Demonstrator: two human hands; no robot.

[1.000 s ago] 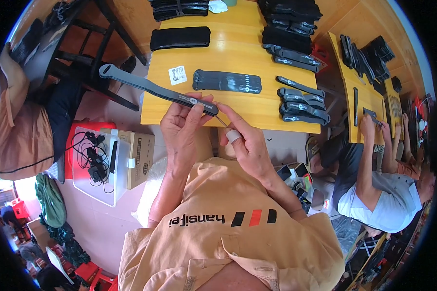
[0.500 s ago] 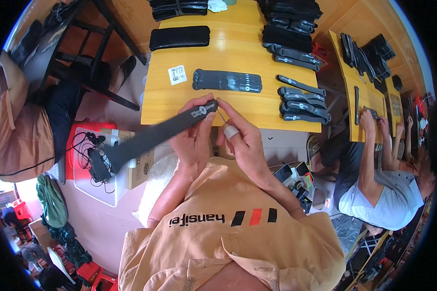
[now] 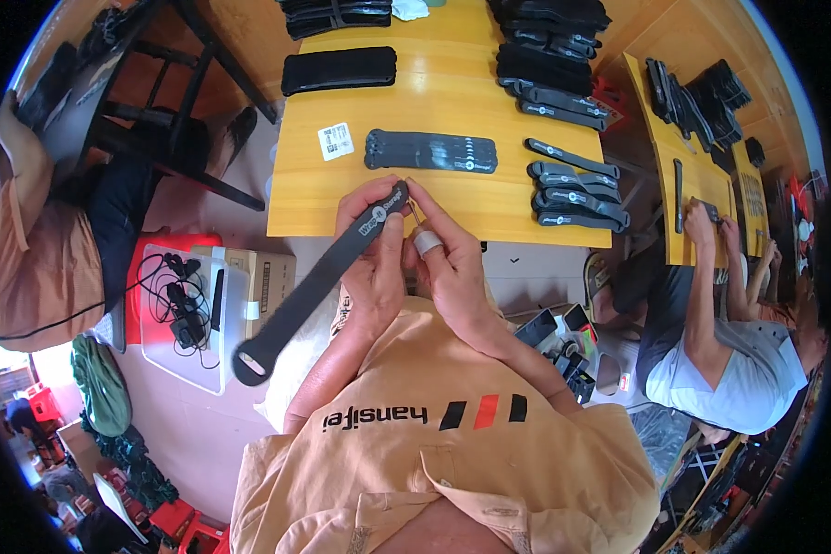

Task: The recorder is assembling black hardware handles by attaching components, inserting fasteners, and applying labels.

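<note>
Between the thumb and fingers of my left hand [image 3: 371, 263] is one end of a long black strap [image 3: 319, 277] with pale lettering. Its other end, rounded with an oval slot, hangs down to the left. My right hand [image 3: 448, 268], one finger wrapped in white tape, is closed on a thin metal tool [image 3: 415, 214], partly hidden by the fingers. The tool's tip is at the strap's upper end, close to my left fingertips. Just beyond my hands, a flat row of overlapping black straps [image 3: 425, 151] lies on the yellow table [image 3: 332, 203].
A white label [image 3: 335, 141] lies left of the row. Bundled straps [image 3: 577, 198] sit at the table's right, with a black stack [image 3: 340, 71] farther left. Left of me is a clear bin [image 3: 185, 355] of cables. A co-worker [image 3: 711, 369] sits on the right.
The strap's hanging end has swung downward and nearer to my body, so it slopes more steeply. My hands stay close together, and the right still holds the thin tool.
</note>
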